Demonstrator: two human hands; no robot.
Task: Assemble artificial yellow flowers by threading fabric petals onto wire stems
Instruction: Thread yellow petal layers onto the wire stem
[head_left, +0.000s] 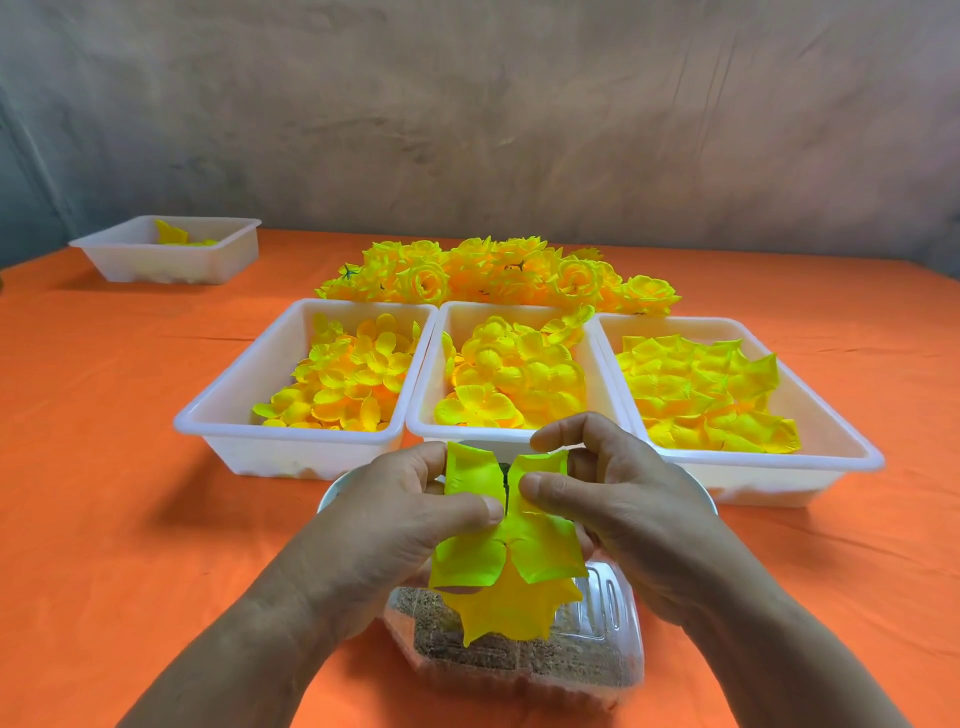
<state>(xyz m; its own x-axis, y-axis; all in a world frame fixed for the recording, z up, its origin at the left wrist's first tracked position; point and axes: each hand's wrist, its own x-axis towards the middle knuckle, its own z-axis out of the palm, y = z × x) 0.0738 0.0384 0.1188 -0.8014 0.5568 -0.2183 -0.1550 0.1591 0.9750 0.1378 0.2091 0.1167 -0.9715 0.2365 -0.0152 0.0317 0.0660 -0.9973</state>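
I hold a yellow fabric petal piece (511, 540) in front of me, above the table. My left hand (410, 514) pinches its left lobes between thumb and fingers. My right hand (613, 499) pinches the right lobes the same way. A dark stem tip (505, 475) shows in the gap between the upper lobes. A pointed yellow petal layer (511, 605) hangs below the piece. The rest of the stem is hidden behind the petals and my hands.
Three white trays of loose yellow petals stand in a row: left (218, 410), middle (431, 384), right (852, 452). Finished yellow flowers (493, 275) are heaped behind them. Another white tray (130, 254) sits far left. A clear plastic box (597, 649) lies under my hands on the orange cloth.
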